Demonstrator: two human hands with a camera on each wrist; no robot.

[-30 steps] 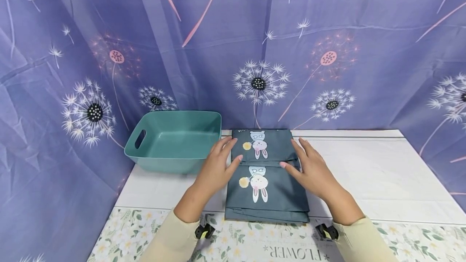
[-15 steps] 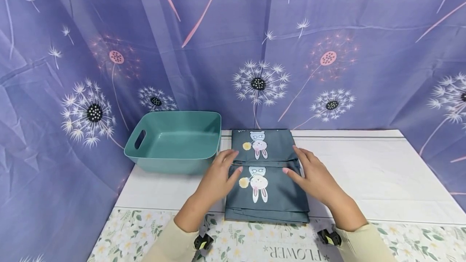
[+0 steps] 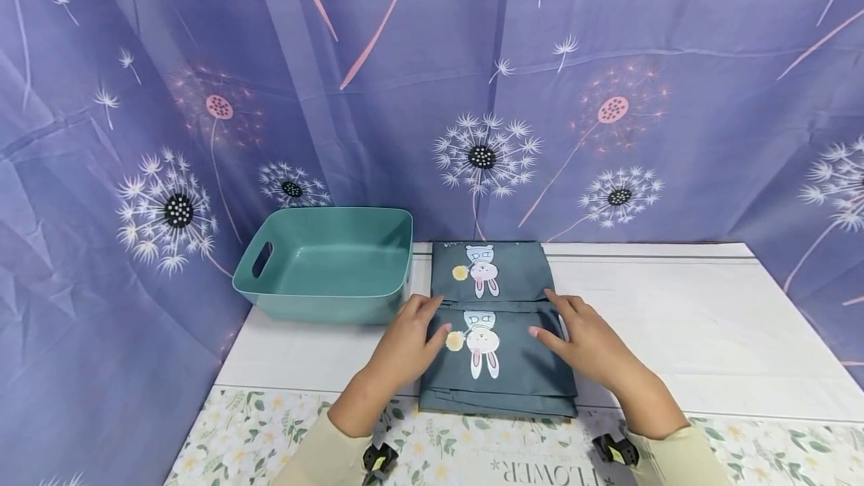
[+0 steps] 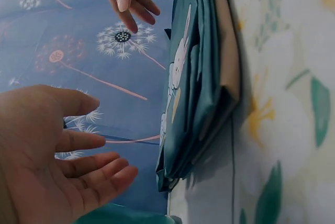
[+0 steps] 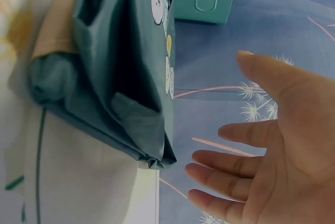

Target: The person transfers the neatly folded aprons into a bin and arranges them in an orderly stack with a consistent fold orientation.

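Observation:
Two folded dark teal cloth bundles with white rabbit prints lie on the table, a far one (image 3: 518, 268) and a near one (image 3: 526, 366) right in front of it. In both wrist views the near bundle (image 4: 193, 93) shows several layered folds and a tan strip (image 5: 58, 28) along its edge. At the bundles' left side my left hand (image 3: 403, 343) hovers with relaxed, spread fingers. Opposite it, on the right side, my right hand (image 3: 594, 340) is held the same way. A gap shows between each hand and the cloth in the wrist views, and neither hand holds anything.
A teal plastic bin (image 3: 324, 309) with a handle slot stands left of the cloth. A white and floral table cover (image 3: 682, 321) lies beneath everything. Behind hangs a purple dandelion-print curtain (image 3: 378, 133), which also runs along the left side.
Both hands have drawn back toward the person, from beside the far bundle to about the line between the two bundles. The cloth and the bin stay where they were.

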